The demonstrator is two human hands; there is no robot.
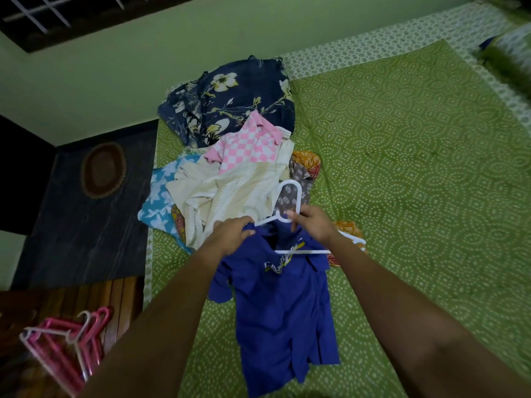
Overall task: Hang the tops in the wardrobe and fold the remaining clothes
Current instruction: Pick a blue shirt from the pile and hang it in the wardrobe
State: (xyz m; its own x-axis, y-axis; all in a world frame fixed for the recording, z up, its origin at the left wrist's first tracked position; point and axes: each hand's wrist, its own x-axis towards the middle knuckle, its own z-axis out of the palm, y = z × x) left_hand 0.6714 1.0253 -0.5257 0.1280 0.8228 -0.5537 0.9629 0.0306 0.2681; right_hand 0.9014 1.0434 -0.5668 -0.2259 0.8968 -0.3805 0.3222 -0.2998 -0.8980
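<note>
the blue polo shirt (pixel 284 308) lies flat on the green bedspread (pixel 416 168), its collar toward the clothes pile (pixel 230 156). a white hanger (pixel 290 202) sits at the collar — your right hand (pixel 311 221) pinches it just below the hook, while your left hand (pixel 232 235) grips the shirt's shoulder fabric, fingers curled. the pile (navy floral, pink check, cream) is just beyond. pink and white hangers (pixel 63 340) rest on the wooden surface at your left.
</note>
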